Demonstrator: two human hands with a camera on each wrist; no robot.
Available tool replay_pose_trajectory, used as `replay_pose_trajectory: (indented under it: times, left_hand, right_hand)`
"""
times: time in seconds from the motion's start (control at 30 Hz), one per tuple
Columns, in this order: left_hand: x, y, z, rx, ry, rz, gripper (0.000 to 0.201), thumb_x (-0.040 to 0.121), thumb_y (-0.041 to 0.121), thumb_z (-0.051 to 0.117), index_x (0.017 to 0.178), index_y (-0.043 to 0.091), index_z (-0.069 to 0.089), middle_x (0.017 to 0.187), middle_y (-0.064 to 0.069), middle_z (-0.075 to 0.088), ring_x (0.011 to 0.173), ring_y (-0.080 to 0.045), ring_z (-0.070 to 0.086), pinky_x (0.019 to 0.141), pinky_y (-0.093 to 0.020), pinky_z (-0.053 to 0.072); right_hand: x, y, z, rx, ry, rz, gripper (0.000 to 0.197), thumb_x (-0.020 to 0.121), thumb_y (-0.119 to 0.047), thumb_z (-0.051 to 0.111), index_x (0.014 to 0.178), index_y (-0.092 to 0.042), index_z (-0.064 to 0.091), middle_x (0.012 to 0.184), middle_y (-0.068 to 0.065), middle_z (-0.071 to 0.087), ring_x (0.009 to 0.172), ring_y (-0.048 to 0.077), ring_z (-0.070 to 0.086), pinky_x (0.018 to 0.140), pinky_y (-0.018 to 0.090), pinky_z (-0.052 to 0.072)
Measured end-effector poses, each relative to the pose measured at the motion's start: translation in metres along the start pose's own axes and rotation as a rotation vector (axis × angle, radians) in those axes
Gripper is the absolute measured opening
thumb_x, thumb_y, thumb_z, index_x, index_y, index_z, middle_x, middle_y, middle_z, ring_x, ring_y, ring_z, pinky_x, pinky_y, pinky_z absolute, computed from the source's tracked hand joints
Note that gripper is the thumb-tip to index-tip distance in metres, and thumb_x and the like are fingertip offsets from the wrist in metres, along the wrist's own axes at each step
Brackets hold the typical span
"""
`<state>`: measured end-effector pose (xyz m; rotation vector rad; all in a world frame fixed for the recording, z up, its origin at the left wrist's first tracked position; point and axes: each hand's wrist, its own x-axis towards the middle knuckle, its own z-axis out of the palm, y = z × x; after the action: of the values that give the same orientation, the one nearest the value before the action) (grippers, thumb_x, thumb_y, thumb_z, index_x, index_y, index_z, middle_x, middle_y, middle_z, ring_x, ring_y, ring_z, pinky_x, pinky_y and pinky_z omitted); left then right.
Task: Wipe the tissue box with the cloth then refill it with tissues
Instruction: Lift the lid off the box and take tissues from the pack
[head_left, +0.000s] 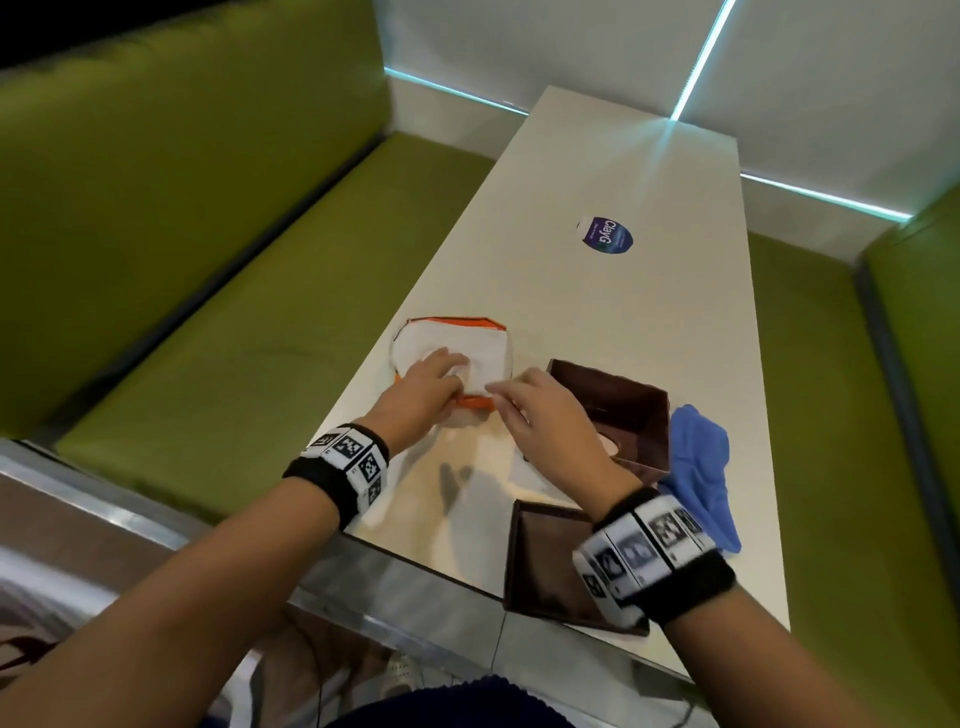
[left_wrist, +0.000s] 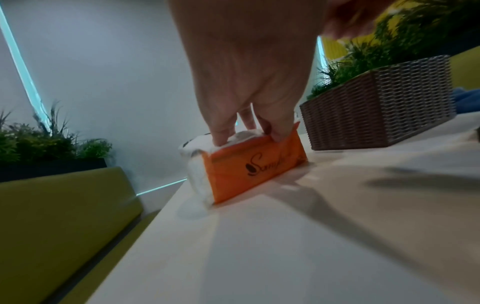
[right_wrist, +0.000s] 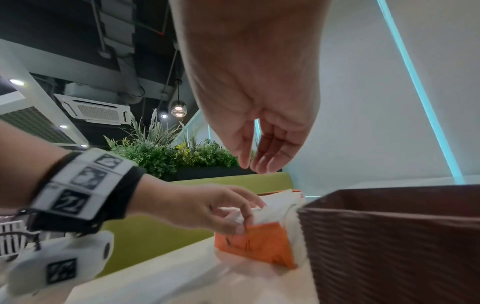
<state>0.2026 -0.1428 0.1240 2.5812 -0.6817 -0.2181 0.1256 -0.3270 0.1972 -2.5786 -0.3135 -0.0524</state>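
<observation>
An orange tissue pack (head_left: 457, 345) full of white tissues lies on the white table (head_left: 597, 312). My left hand (head_left: 452, 371) grips it from above, fingers dug into the tissues (left_wrist: 246, 135) and thumb on the orange wrapper (left_wrist: 254, 166). My right hand (head_left: 501, 392) hovers just right of the pack with fingers loosely extended (right_wrist: 253, 164), holding nothing. The brown woven tissue box (head_left: 623, 405) stands open beside my right hand, also seen as a dark wall (right_wrist: 389, 236). Its lid (head_left: 545, 561) lies at the near table edge. The blue cloth (head_left: 701, 467) lies crumpled to the box's right.
A round blue sticker (head_left: 605, 235) is on the far part of the table. Green bench seats (head_left: 260, 338) run along both sides. Plants in a dark planter (right_wrist: 168, 156) stand behind the left bench.
</observation>
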Motion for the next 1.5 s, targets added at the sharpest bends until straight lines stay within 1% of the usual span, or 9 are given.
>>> replay_pose_trajectory:
  times: [0.07, 0.2, 0.33, 0.5, 0.8, 1.03, 1.13, 1.23, 1.5]
  left_hand:
    - [-0.006, 0.002, -0.005, 0.011, -0.034, -0.035, 0.038, 0.095, 0.012, 0.049, 0.133, 0.009, 0.054, 0.152, -0.008, 0.035, 0.137, -0.028, 0.037, 0.108, -0.046, 0.039]
    - [-0.010, 0.000, -0.016, -0.005, -0.010, 0.043, 0.021, 0.094, 0.016, 0.051, 0.113, 0.013, 0.060, 0.123, 0.001, 0.055, 0.108, -0.022, 0.057, 0.081, -0.044, 0.052]
    - [0.009, -0.006, -0.025, -0.030, 0.140, 0.001, 0.029, 0.099, 0.010, 0.047, 0.126, 0.010, 0.058, 0.129, -0.008, 0.058, 0.122, -0.024, 0.051, 0.100, -0.040, 0.044]
    - [0.033, -0.021, -0.022, 0.103, 0.007, 0.012, 0.045, 0.096, -0.003, 0.046, 0.140, 0.003, 0.046, 0.145, -0.011, 0.047, 0.139, -0.031, 0.035, 0.113, -0.037, 0.031]
    - [0.038, -0.032, -0.024, 0.075, -0.071, -0.102, 0.059, 0.088, 0.001, 0.061, 0.143, 0.007, 0.041, 0.142, -0.011, 0.047, 0.131, -0.031, 0.038, 0.106, -0.041, 0.036]
    - [0.033, -0.027, -0.029, -0.149, -0.001, -0.118, 0.053, 0.081, 0.007, 0.054, 0.133, 0.013, 0.057, 0.128, -0.011, 0.056, 0.112, -0.031, 0.054, 0.093, -0.035, 0.048]
    - [0.033, -0.026, -0.036, -0.179, -0.055, -0.144, 0.060, 0.079, 0.009, 0.073, 0.135, 0.017, 0.055, 0.137, -0.011, 0.053, 0.125, -0.030, 0.050, 0.104, -0.040, 0.043]
    - [0.030, -0.019, -0.040, -0.137, -0.081, -0.197, 0.056, 0.077, 0.025, 0.054, 0.133, 0.017, 0.057, 0.133, -0.012, 0.053, 0.121, -0.032, 0.050, 0.101, -0.041, 0.045]
    - [0.031, -0.017, -0.040, -0.048, -0.068, -0.172, 0.062, 0.078, -0.002, 0.061, 0.137, 0.017, 0.052, 0.130, -0.013, 0.050, 0.118, -0.034, 0.049, 0.097, -0.045, 0.045]
  right_hand:
    - [0.033, -0.007, 0.011, 0.010, -0.060, 0.015, 0.033, 0.100, -0.020, 0.044, 0.128, -0.014, 0.060, 0.117, 0.009, 0.059, 0.109, 0.023, 0.055, 0.094, 0.032, 0.041]
    - [0.079, 0.004, 0.038, -0.165, -0.206, 0.026, 0.035, 0.098, -0.016, 0.045, 0.131, -0.007, 0.053, 0.132, 0.015, 0.052, 0.124, 0.032, 0.046, 0.103, 0.038, 0.037]
    - [0.088, 0.019, 0.056, -0.339, -0.261, 0.093, 0.047, 0.094, -0.029, 0.051, 0.138, -0.015, 0.041, 0.136, 0.013, 0.045, 0.123, 0.035, 0.041, 0.100, 0.043, 0.039]
    - [0.097, 0.016, 0.060, -0.389, -0.333, 0.187, 0.075, 0.087, -0.039, 0.063, 0.147, -0.014, 0.026, 0.143, 0.013, 0.042, 0.131, 0.034, 0.034, 0.103, 0.042, 0.036]
    - [0.112, 0.009, 0.051, -0.403, -0.369, 0.333, 0.067, 0.072, -0.047, 0.076, 0.122, -0.009, 0.051, 0.126, 0.010, 0.051, 0.124, 0.031, 0.040, 0.098, 0.039, 0.040]
    - [0.106, 0.009, 0.055, -0.257, -0.310, 0.369, 0.069, 0.066, -0.041, 0.079, 0.123, -0.017, 0.048, 0.123, 0.010, 0.047, 0.118, 0.032, 0.042, 0.092, 0.036, 0.039]
    - [0.103, 0.009, 0.057, -0.214, -0.298, 0.354, 0.068, 0.064, -0.041, 0.078, 0.120, -0.017, 0.047, 0.119, 0.006, 0.056, 0.116, 0.032, 0.046, 0.084, 0.035, 0.037]
    - [0.100, 0.008, 0.058, -0.202, -0.283, 0.337, 0.070, 0.067, -0.040, 0.078, 0.125, -0.016, 0.044, 0.126, 0.009, 0.053, 0.119, 0.033, 0.042, 0.092, 0.039, 0.038]
    - [0.099, 0.002, 0.052, -0.073, -0.208, 0.295, 0.079, 0.065, -0.027, 0.081, 0.131, -0.014, 0.041, 0.124, 0.007, 0.056, 0.118, 0.031, 0.048, 0.094, 0.039, 0.044]
